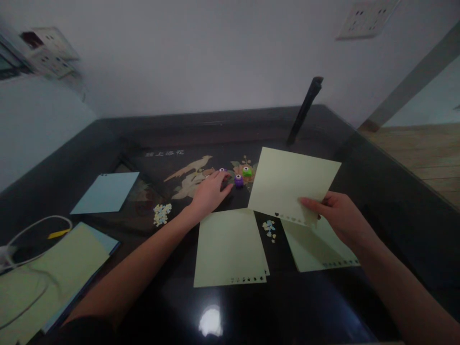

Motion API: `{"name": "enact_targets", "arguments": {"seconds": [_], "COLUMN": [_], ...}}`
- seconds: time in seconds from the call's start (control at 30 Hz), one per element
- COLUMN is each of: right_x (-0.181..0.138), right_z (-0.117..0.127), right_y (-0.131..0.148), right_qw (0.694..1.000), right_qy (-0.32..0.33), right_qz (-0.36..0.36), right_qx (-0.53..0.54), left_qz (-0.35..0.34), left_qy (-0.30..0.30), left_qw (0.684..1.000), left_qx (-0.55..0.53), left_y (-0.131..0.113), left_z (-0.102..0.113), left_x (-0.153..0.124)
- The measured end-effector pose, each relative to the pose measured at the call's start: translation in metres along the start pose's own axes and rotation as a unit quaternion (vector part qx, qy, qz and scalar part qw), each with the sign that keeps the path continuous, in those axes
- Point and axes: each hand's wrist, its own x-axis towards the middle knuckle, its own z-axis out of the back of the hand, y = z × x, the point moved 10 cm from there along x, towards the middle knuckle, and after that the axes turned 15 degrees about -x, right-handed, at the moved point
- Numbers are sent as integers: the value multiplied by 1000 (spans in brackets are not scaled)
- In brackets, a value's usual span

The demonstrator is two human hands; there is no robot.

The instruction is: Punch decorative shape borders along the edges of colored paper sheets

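Note:
My right hand pinches a pale yellow sheet of paper by its lower right edge, thumb on top. A row of small punched shapes, one of them a heart, runs along the sheet's lower edge. The sheet is tilted above another stack of yellow paper. Over small paper punches with eye-like tops, my left hand reaches out, its thumb apart from the curved fingers. Those fingers partly hide one purple punch; whether they touch it I cannot tell. Just right of them stand another purple punch and a green punch.
Yellow sheets with a punched edge lie in the middle. Paper cut-outs form two piles, one at left and one between the stacks. Blue paper, more sheets with a white cable, and a black upright post are around.

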Motion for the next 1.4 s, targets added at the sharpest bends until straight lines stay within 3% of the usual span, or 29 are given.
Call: {"name": "enact_targets", "arguments": {"seconds": [0.2,0.37,0.47,0.53,0.6,0.7,0.83,0.93,1.0,1.2,1.4], "right_x": [-2,-4,-5,-7,-8,-10,-16,-22,-25,-29,-43], "right_z": [7,5,5,8,10,12,19,24,25,27,21], "right_y": [-4,-7,-8,-7,-7,-10,-10,-4,-3,-10,-4], "right_qw": [1000,998,996,996,997,996,993,992,992,986,985], "right_qy": [-14,0,5,-2,-10,-11,-37,-58,-64,-104,-154], "right_qz": [-12,-38,-49,-49,-44,-49,-50,-35,-33,-7,4], "right_qx": [17,54,71,72,68,75,104,105,104,129,77], "left_qz": [22,22,6,10,53,158,247,265,269,275,282], "left_qy": [20,34,28,30,42,53,56,71,80,153,157], "left_qw": [992,991,999,993,943,797,637,582,584,654,691], "left_qx": [120,131,42,-116,-325,-581,-728,-766,-761,-688,-647], "left_y": [-15,-15,-17,-19,-18,-21,-37,-48,-51,-63,-69], "left_z": [-20,-25,-23,-23,-28,-44,-64,-73,-76,-84,-80], "left_x": [16,16,12,7,0,-18,-39,-46,-49,-67,-77]}}
